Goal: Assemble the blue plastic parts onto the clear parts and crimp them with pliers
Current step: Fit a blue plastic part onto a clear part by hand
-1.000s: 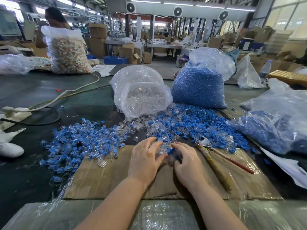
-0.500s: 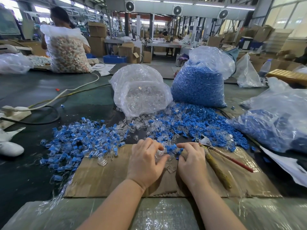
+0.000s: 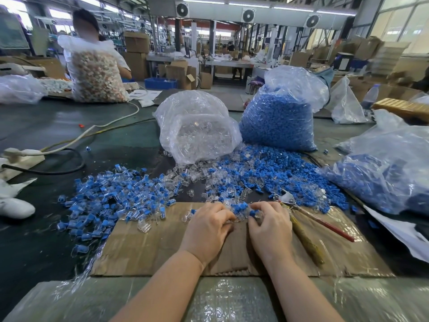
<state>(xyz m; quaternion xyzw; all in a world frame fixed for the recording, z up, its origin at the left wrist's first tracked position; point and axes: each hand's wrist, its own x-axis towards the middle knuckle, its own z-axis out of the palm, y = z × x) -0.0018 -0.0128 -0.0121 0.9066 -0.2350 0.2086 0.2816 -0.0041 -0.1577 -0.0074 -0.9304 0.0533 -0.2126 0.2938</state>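
Parts, blue (image 3: 240,209) and clear (image 3: 144,226): light, stiff, slick plastic at the cardboard's (image 3: 162,247) far edge, your left hand (image 3: 206,226) and right hand (image 3: 270,225) curled around some; pinch each by its sides.

No legible text, labels, brands or numbers anywhere.

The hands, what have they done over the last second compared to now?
Both hands moved slightly away from the body to the cardboard's far edge. The left hand and right hand now curl their fingers around a cluster of blue and clear parts between them. The pliers stayed untouched beside the right hand; bags and piles are unchanged.
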